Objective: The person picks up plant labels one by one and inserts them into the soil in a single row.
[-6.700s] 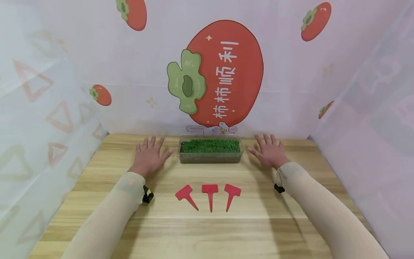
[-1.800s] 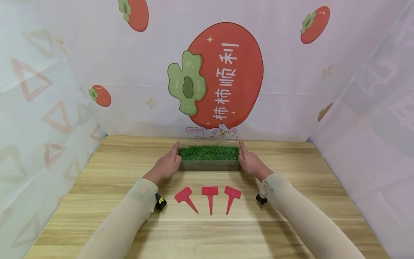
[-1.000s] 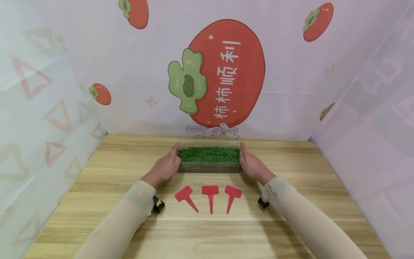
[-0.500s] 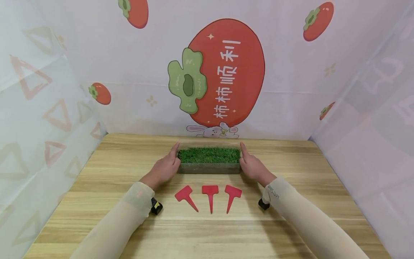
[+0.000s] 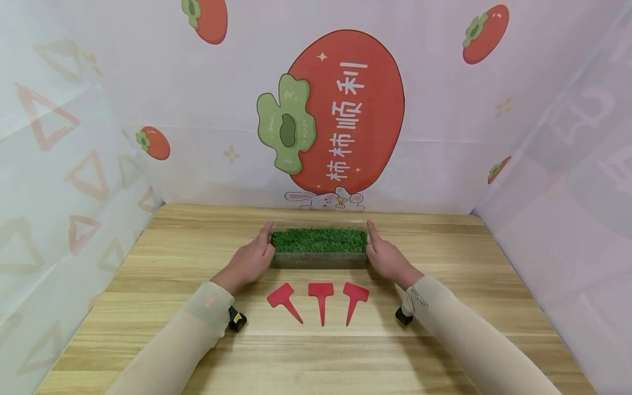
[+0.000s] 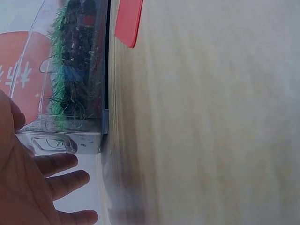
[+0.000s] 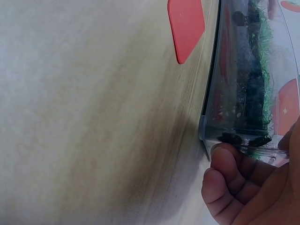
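A long clear plastic planter box (image 5: 321, 261) stands near the back of the wooden table, with green grass (image 5: 319, 240) over a dark layer. My left hand (image 5: 248, 260) holds its left end. In the left wrist view the thumb is at the top edge by a moulded handle, and the lower fingers stretch out below. At the other end my right hand (image 5: 389, 260) grips the box, its fingers (image 7: 225, 164) bent against the end wall. Three red T-shaped plant labels lie in front: a left one (image 5: 282, 296), a middle one (image 5: 321, 291) and a right one (image 5: 355, 293).
The wooden table (image 5: 316, 356) reaches back to a pale cloth (image 5: 207, 99) printed with persimmons. Similar cloth hangs on the left and right sides. A small black device (image 5: 237, 319) is strapped at the left wrist, another (image 5: 404, 316) at the right.
Both hands first lay spread on the table beside the planter box, then took hold of its ends. The box has slid a little toward me, closer to the plant labels, which stay put.
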A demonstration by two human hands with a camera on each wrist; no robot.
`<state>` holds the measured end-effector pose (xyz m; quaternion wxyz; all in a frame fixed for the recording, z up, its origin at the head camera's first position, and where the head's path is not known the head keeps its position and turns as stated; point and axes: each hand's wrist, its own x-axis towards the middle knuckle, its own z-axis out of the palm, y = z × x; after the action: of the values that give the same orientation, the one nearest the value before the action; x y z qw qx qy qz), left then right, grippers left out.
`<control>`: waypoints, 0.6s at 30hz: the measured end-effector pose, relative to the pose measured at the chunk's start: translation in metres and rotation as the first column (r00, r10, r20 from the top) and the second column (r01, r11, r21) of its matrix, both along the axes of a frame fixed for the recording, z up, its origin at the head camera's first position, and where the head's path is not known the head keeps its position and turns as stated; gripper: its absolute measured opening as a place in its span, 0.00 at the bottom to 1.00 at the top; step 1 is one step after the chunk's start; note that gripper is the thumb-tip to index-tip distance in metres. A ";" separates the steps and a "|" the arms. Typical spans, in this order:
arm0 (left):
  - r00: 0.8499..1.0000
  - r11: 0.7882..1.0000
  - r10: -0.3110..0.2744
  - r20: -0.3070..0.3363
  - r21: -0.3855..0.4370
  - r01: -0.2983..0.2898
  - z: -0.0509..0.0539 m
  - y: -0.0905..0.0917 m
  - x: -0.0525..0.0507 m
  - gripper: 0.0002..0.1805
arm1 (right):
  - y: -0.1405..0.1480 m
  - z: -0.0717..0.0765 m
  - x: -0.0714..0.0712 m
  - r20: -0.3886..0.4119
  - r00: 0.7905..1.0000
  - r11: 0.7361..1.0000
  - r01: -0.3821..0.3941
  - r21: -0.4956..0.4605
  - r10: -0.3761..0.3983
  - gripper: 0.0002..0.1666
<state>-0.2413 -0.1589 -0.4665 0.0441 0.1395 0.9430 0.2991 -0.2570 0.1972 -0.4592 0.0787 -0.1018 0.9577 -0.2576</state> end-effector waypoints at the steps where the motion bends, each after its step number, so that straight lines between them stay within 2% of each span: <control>1: 1.000 1.000 0.000 -0.001 0.000 0.000 0.000 0.000 0.000 0.35 | 0.000 0.000 0.000 -0.001 1.000 1.000 0.002 -0.003 -0.002 0.41; 10: 1.000 1.000 -0.010 -0.019 -0.014 0.010 -0.005 -0.003 -0.001 0.36 | 0.002 -0.006 0.001 -0.024 1.000 1.000 -0.012 -0.001 0.012 0.41; 18: 0.998 0.997 -0.039 0.046 0.065 0.036 -0.007 -0.007 -0.006 0.36 | 0.002 -0.002 0.001 -0.014 1.000 1.000 -0.012 -0.014 0.011 0.40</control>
<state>-0.2473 -0.1662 -0.4736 0.0672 0.1513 0.9288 0.3316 -0.2559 0.1988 -0.4615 0.0730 -0.1096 0.9557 -0.2634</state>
